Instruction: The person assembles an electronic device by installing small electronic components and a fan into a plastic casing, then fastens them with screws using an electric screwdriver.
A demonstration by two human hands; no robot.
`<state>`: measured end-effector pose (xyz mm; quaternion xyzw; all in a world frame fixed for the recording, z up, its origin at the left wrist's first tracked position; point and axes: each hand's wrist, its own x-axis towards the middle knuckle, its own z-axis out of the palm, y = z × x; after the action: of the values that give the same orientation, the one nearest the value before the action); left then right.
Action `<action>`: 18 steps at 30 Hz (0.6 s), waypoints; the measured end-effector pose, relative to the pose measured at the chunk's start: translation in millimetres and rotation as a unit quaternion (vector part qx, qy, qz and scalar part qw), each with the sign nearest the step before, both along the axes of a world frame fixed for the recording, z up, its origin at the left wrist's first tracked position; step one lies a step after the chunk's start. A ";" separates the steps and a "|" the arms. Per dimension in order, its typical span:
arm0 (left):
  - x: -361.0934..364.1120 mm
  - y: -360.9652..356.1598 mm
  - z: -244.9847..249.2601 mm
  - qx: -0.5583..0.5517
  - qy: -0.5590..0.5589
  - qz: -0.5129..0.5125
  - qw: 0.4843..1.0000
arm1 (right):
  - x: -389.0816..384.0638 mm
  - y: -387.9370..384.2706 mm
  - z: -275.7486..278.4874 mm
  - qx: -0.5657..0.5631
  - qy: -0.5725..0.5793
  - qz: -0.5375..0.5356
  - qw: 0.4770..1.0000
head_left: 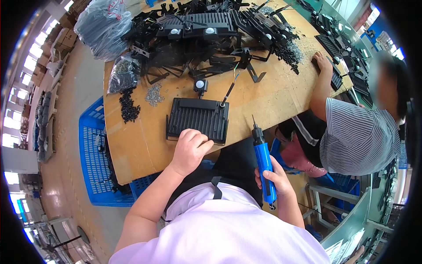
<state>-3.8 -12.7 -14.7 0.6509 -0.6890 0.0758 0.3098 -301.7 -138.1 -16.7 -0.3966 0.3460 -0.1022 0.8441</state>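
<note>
A black finned floodlight (198,118) lies back side up near the table's front edge, with a sensor with a white dome (200,85) and a short cable (228,93) at its far side. Over the floodlight's near edge is my left hand (190,152), its fingers curled and pressed together. Whatever the fingertips hold, if anything, is hidden. My right hand (277,177) is wrapped round a blue electric screwdriver (264,160), off the table's front edge. Its bit points up and away from me, apart from the floodlight.
Black screws (128,105) and silver screws (154,94) lie in small piles left of the floodlight. Behind are a bag of black parts (124,74) and heaped floodlights (198,26). A blue crate (93,149) stands at left. A co-worker (358,136) sits at right.
</note>
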 end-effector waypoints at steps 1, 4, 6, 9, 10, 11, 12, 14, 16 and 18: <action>2.7 0.1 -1.2 0.007 -0.010 -0.004 1.000 | 0.2 0.0 0.1 0.001 -0.001 0.000 1.000; 3.0 -0.2 3.5 0.038 -0.021 0.016 0.999 | -0.4 1.5 0.0 0.007 0.000 0.001 1.000; -11.1 -4.1 13.4 0.067 -0.009 0.078 0.995 | -1.8 2.0 -0.8 0.011 0.004 -0.008 1.000; -26.5 -20.7 9.3 0.119 0.025 0.138 0.983 | 2.3 2.9 -5.1 0.011 -0.003 -0.009 1.000; -31.3 -29.5 4.3 0.115 0.021 0.165 0.979 | 2.7 2.1 -6.5 0.011 -0.005 -0.008 1.000; -35.3 -37.8 -3.2 0.110 0.018 0.191 0.975 | 4.1 1.5 -6.7 0.011 -0.006 -0.007 1.000; -38.1 -43.4 -6.6 0.111 0.021 0.206 0.972 | 7.2 2.1 -2.6 0.008 -0.002 -0.012 1.000; -37.5 -44.0 -9.4 0.104 0.020 0.211 0.972 | 8.8 0.8 -0.8 0.002 -0.008 -0.005 1.000; -34.1 -39.4 -8.8 0.099 0.023 0.195 0.976 | 9.2 -0.1 1.7 -0.006 -0.010 -0.005 1.000; -26.9 -28.1 -9.2 0.094 0.021 0.173 0.980 | 10.5 0.4 4.5 -0.013 -0.009 -0.009 1.000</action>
<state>-30.7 -40.9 -23.9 0.7879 -0.5634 0.0496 0.2437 -291.2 -137.7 -12.1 -0.4039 0.3405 -0.1180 0.8409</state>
